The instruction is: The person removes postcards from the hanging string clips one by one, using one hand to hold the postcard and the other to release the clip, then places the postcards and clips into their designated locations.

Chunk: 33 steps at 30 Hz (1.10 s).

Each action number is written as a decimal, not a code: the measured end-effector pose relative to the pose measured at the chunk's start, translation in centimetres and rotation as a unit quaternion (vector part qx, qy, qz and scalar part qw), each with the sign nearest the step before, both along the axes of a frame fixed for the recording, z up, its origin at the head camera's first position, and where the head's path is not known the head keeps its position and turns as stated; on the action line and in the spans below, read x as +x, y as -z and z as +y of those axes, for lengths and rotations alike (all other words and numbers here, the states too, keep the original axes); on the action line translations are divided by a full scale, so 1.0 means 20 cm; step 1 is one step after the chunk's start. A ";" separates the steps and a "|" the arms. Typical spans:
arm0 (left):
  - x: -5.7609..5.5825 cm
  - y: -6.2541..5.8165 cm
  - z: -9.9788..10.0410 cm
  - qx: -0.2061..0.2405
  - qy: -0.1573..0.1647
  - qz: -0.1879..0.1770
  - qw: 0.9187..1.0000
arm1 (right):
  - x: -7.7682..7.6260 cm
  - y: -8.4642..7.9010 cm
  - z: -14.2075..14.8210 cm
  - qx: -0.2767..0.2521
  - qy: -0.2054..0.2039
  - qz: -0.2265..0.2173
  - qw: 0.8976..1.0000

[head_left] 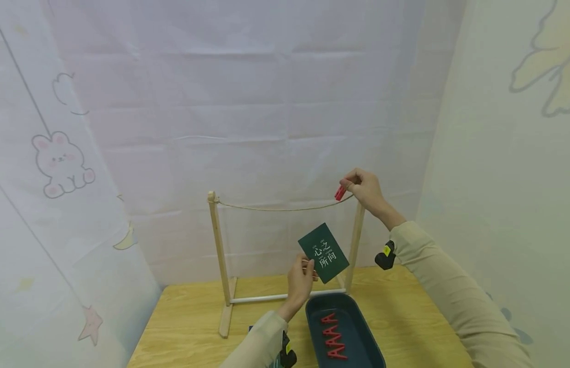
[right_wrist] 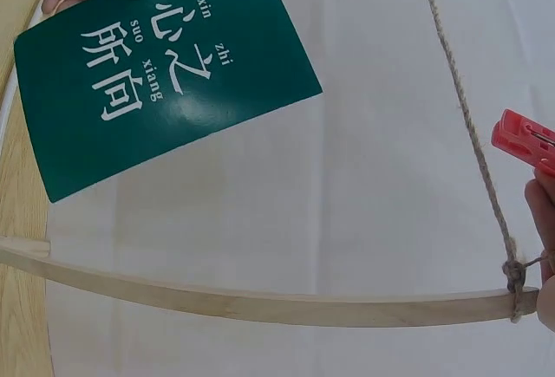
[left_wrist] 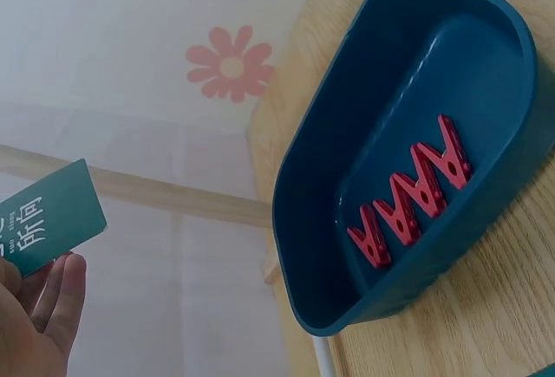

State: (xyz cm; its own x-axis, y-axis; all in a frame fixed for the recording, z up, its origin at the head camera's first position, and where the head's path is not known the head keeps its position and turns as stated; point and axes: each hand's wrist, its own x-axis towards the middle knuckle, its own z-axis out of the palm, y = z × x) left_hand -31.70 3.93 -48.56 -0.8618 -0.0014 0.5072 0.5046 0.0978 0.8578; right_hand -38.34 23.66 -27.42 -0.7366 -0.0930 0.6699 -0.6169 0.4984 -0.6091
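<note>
A dark green card with white Chinese characters is pinched at its lower left edge by my left hand, below the rope. My right hand pinches a red clothespin near the rope's right end. In the right wrist view the clothespin is apart from the twine rope, and the card is tilted. The rope sags between two wooden posts. Several red clothespins stand in a row in the blue tray.
The wooden frame has a left post, a right post and a white bottom bar. It stands on a wood-grain table. The tray lies in front of it, right of my left forearm. Printed cloth walls enclose the table.
</note>
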 end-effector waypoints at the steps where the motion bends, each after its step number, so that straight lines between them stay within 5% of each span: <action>1: 0.00 0.00 -0.01 0.001 -0.001 -0.001 1.000 | 0.00 0.00 0.00 0.002 0.000 0.004 1.000; 13: -0.03 0.04 -0.08 -0.004 0.007 -0.021 1.000 | 0.05 0.04 0.00 0.041 -0.028 0.052 0.997; 20: -0.01 0.05 -0.11 -0.011 0.016 -0.020 1.000 | 0.07 0.08 0.02 0.078 -0.010 0.089 0.993; 28: -0.01 0.11 -0.13 -0.015 0.014 0.048 0.999 | 0.09 0.11 0.02 0.098 -0.011 0.180 0.979; 33: -0.01 0.14 -0.15 0.002 0.016 -0.022 1.000 | 0.12 0.16 0.02 0.117 -0.039 0.175 0.977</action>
